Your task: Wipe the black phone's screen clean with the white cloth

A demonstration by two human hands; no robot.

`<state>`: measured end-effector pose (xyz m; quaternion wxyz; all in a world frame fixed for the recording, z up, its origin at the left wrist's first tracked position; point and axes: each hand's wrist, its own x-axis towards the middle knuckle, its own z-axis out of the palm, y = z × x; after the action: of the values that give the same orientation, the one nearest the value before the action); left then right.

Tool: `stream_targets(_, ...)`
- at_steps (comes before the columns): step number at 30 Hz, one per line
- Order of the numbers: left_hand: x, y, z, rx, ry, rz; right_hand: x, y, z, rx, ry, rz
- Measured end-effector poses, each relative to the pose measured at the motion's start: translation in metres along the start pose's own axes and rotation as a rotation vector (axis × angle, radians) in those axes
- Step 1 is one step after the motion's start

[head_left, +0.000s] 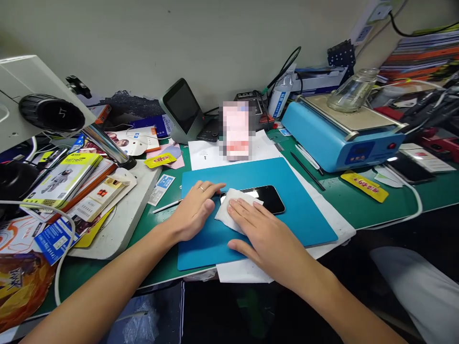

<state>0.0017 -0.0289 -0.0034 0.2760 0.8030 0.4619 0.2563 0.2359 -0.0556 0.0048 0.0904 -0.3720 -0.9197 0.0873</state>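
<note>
A smartphone (275,200) with a dark, shiny screen lies face up on a blue mat (301,224). My right hand (265,229) presses a folded white wipe (225,210) onto the left part of its screen, fingers together over the wipe and thumb apart. The wipe and fingers hide much of that part. Beside the phone's left end is my left hand (195,205), a ring on one finger, its fingers stretched out and its fingertips close to the phone's edge. Whether they touch it I cannot tell. A thin white stick (167,206) lies left of that hand.
On the right stands a blue heating plate (322,138) with a glass jar (353,91) on top. Black tweezers (307,171) lie near it. A microscope stand (107,143) and battery boxes (64,179) crowd the left. Behind the mat stand a blurred-out screen (236,131) and a grey display device (182,110).
</note>
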Motion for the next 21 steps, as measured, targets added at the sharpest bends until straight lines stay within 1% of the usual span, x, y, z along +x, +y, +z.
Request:
stream_targets(2,0.001,0.001,0.000,0.027,-0.016,-0.004,-0.004,0.013,-0.005,0.014,0.002,0.031)
stream_targets(5,0.002,0.004,0.000,0.091,-0.057,-0.018,-0.008,0.038,-0.012,-0.001,0.010,0.131)
stream_targets(7,0.003,0.006,0.000,0.139,-0.078,-0.031,-0.013,0.049,-0.014,-0.025,0.013,0.186)
stream_targets(9,0.004,0.007,-0.001,0.177,-0.085,-0.042,-0.024,0.053,-0.013,-0.049,0.029,0.214)
stream_targets(12,0.004,0.008,0.000,0.211,-0.081,-0.042,-0.044,0.047,-0.009,-0.074,0.064,0.244)
stream_targets(14,0.004,0.008,0.001,0.219,-0.075,-0.035,-0.051,0.042,-0.008,-0.075,0.061,0.265)
stream_targets(16,0.004,0.008,0.001,0.221,-0.072,-0.032,-0.048,0.042,-0.009,-0.069,0.045,0.282)
stream_targets(19,0.004,0.007,0.002,0.224,-0.063,-0.030,-0.031,0.049,-0.014,-0.054,0.031,0.284)
stream_targets(21,0.003,0.007,0.002,0.225,-0.054,-0.029,-0.022,0.054,-0.018,-0.049,0.045,0.268)
